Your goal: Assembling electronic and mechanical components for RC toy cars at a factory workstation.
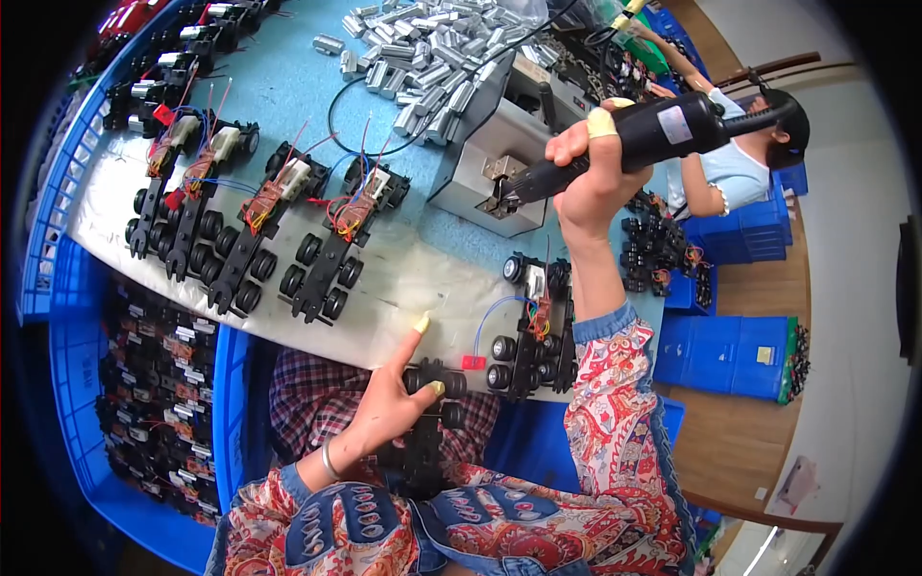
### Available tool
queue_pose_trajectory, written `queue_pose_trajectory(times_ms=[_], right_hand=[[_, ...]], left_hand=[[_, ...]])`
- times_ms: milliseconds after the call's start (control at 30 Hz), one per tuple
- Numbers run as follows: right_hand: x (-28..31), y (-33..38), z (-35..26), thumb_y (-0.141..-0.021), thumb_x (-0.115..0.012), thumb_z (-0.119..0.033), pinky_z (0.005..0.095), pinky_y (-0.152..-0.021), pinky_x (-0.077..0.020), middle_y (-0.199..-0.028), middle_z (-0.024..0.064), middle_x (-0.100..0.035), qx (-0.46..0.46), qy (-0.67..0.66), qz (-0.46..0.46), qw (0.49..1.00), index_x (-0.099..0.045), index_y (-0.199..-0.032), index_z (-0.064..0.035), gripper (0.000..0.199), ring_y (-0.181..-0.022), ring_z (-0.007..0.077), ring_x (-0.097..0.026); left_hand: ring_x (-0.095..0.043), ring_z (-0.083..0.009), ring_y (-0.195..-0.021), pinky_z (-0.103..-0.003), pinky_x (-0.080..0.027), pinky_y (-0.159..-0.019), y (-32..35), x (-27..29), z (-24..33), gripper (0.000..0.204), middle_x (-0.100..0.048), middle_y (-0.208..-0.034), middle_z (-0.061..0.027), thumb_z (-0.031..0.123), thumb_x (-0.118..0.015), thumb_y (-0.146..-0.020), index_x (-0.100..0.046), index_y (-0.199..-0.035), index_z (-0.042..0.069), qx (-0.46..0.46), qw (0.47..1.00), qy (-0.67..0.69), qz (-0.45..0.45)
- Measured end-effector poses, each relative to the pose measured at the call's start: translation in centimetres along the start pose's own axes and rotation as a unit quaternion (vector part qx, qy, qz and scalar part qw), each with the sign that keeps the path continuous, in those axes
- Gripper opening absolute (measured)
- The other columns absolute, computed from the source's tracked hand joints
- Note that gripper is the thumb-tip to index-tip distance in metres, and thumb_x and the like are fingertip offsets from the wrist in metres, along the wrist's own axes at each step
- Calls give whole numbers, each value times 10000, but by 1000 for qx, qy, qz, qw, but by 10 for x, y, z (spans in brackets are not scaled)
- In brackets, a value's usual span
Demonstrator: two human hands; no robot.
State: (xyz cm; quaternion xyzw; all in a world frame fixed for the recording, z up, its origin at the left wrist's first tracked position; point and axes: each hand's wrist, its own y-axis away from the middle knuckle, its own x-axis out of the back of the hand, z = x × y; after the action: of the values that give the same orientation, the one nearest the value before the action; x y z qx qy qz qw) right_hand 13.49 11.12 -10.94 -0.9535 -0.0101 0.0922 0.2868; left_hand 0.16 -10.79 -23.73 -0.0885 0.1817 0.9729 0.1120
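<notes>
My right hand [597,173] is wrapped round a black electric screwdriver [653,134], tilted down to the left. The driver's tip meets the front opening of a grey metal box, seemingly a screw feeder [480,158]. At the table's near edge my left hand [384,408] has its thumb on a black wheeled toy chassis [427,422]. Its index finger stretches forward over the table; the other fingers are hidden behind the chassis. Yellow covers sit on several fingertips of both hands. Just right of the left hand stands a wired chassis [523,336] with a red connector.
Several wired chassis [331,259] line the table's left side. Silver motors [423,58] are heaped at the back, beside a black cable. Blue crates [226,384] full of chassis stand left. A co-worker [740,144] works at the right, near stacked blue bins [720,355].
</notes>
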Motion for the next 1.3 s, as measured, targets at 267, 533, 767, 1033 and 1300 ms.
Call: queue_pose_trajectory(times_ms=[267, 533, 767, 1033, 1300], right_hand=[[-1, 14, 3, -820, -539, -151, 295, -497, -399, -575, 7, -426, -106, -46, 23, 993, -472, -990, -71, 200, -466, 113, -418], [-11, 123, -35, -825, -534, -171, 290, -502, -391, -585, 8, -405, -264, -138, -70, 952, -387, -1109, -102, 327, -459, 100, -394], [-10, 149, -30, -831, -541, -172, 284, -494, -396, -581, 16, -411, -228, -19, -168, 959, -344, -1087, -104, 330, -466, 109, -412], [-14, 171, -26, -801, -578, -147, 278, -478, -398, -581, 33, -427, -186, 29, -155, 970, -333, -1003, -85, 323, -462, 120, -418], [-22, 188, -39, -760, -616, -126, 272, -477, -419, -614, 34, -461, -129, 67, -147, 978, -372, -935, -61, 308, -500, 124, -455]], left_hand=[[-535, -133, -898, -238, -421, -803, 1, 0, -5, 722, -566, -1091, -181, 24, -623, -727, -274, -1359, 40, 11, 1000, 8, 21], [-474, -106, -604, -245, -434, -602, -4, 0, -7, 737, -538, -703, -35, 21, -613, -722, -273, -1373, 83, 31, 999, 4, 17], [-464, -68, -599, -206, -421, -572, -4, -3, -14, 743, -543, -704, -33, 10, -598, -721, -265, -1380, 91, 7, 1000, -2, 29], [-494, -71, -635, -211, -433, -598, -3, -1, -10, 741, -574, -732, -48, 15, -594, -722, -259, -1379, 76, 5, 1000, 10, 24], [-553, -101, -761, -248, -463, -698, 0, 0, -11, 689, -604, -844, -70, 41, -600, -739, -295, -1357, 61, -27, 999, -40, 10]])
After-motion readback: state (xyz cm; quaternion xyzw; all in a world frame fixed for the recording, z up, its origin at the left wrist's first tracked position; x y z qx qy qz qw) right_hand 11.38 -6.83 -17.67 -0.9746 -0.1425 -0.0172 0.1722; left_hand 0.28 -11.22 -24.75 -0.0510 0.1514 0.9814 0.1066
